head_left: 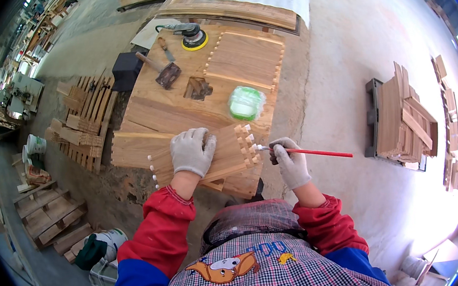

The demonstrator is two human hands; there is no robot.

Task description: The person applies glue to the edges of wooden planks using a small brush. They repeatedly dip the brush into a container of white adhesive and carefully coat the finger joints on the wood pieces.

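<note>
My left hand [192,152], in a pale work glove, presses down on a wooden board [227,153] with dovetail joints cut along its ends. White glue shows on several of the joints. Gloved too, my right hand [291,164] grips a thin brush with a red handle [325,152]; its tip touches the joints on the board's right end. A green and white tub wrapped in clear plastic [246,103] stands just beyond the board. Under it lies another wooden board [140,147].
On the workbench [141,105] lie a mallet [164,71], a chisel [165,48], a sander with a yellow rim [194,37] and another jointed panel [245,57]. Stacked boards [402,119] stand on the right, pallets [52,212] and slatted wood [84,122] on the left.
</note>
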